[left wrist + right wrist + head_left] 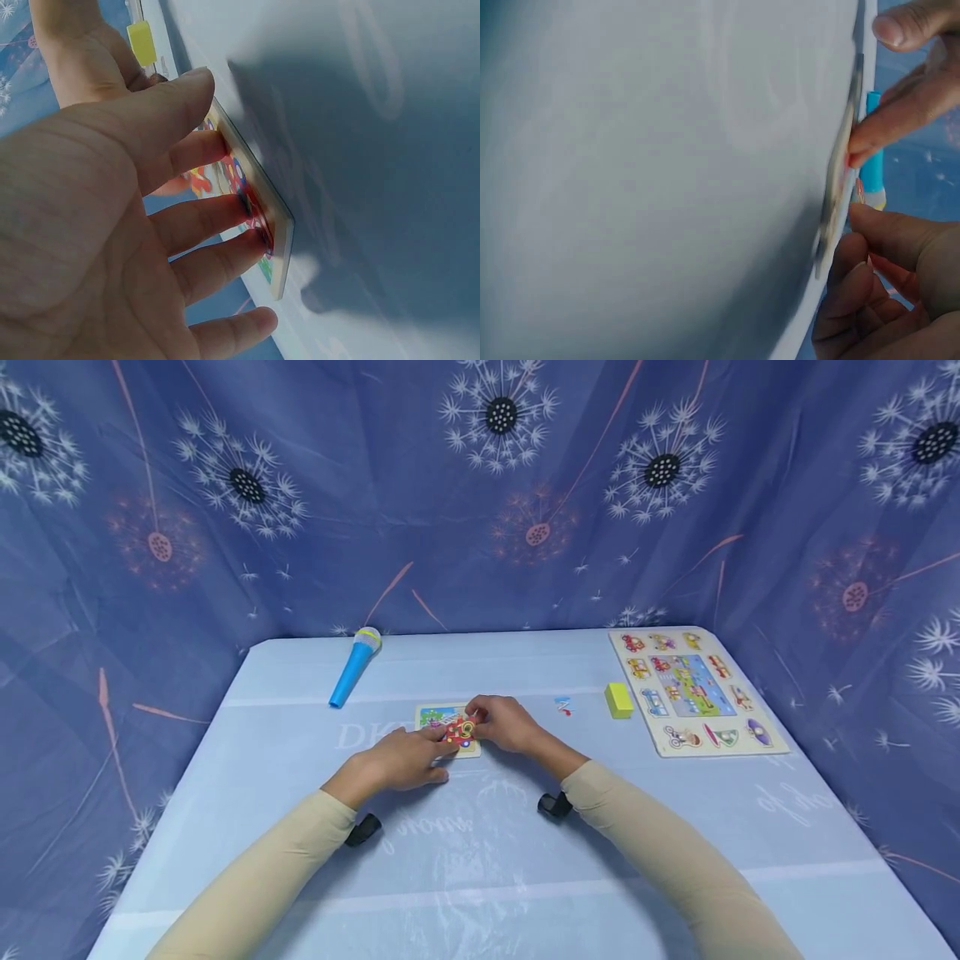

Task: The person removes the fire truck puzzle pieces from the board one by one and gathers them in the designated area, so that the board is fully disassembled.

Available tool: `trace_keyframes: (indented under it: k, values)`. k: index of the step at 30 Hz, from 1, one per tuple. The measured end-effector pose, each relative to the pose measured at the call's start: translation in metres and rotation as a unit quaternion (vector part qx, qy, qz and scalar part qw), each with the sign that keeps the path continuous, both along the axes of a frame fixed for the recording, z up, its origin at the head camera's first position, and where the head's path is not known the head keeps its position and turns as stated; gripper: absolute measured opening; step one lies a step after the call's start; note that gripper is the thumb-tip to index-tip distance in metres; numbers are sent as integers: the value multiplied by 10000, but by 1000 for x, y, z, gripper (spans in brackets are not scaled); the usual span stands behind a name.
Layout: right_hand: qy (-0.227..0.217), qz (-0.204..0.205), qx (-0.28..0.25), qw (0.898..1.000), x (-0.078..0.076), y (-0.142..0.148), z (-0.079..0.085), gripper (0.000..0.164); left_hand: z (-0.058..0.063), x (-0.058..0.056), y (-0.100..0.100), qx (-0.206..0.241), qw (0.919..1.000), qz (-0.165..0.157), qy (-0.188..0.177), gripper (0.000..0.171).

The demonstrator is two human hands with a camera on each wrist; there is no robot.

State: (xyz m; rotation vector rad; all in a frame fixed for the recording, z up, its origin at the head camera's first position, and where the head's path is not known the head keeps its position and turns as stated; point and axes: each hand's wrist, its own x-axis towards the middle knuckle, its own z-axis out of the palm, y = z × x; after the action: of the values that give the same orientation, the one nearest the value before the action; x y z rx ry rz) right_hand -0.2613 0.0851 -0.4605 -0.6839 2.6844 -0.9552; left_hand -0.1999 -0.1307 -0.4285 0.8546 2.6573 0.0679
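A small picture puzzle board (431, 716) with a wooden edge lies flat on the table between both hands. My left hand (405, 760) rests its fairly straight fingertips on the board's picture, thumb held away, as the left wrist view shows. At the board's right side, my right hand (506, 724) pinches a small red puzzle piece (860, 191) between thumb and forefinger. Its other fingers curl under, seen in the right wrist view. A red vehicle picture (459, 732) shows between the two hands; fingers cover part of it.
A blue toy microphone (351, 672) lies at the back left of the table. Right of the hands are a small blue-and-white piece (564, 705), a yellow block (618, 701) and a larger puzzle board (663, 746) with vehicle pictures. A patterned blue curtain (390, 527) stands behind.
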Motion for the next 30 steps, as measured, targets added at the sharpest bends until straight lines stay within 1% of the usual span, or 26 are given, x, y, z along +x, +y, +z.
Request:
trace_keyframes:
  k: [4,7,9,14,16,19,23,25,30]
  values:
    - [-156,-5,-282,9995,5,24,2,28,0,0,3,1,10000,4,-61,53]
    - [-285,-18,-493,9984,10,49,3,28,2,1,2,-41,9999,57,-108,53]
    - [-395,-105,-600,9974,12,68,4,28,3,1,1,-35,9999,85,-141,52]
    - [-540,-411,-495,9965,15,119,-2,28,5,1,-2,9,9997,122,-232,51]
    - [-570,-575,-369,9960,15,137,-4,28,5,1,-2,28,9997,106,-209,51]
    - [-597,-742,-261,9951,16,157,-2,29,5,0,-1,94,9999,8,-114,51]
    - [-552,-766,-191,9954,15,168,2,28,4,-1,0,106,9999,-43,-22,50]
    - [-507,-747,-133,9958,13,169,2,29,4,-1,1,87,10000,-29,8,49]
    - [-447,-851,42,9954,8,168,-1,30,4,-2,2,139,9999,-49,20,48]
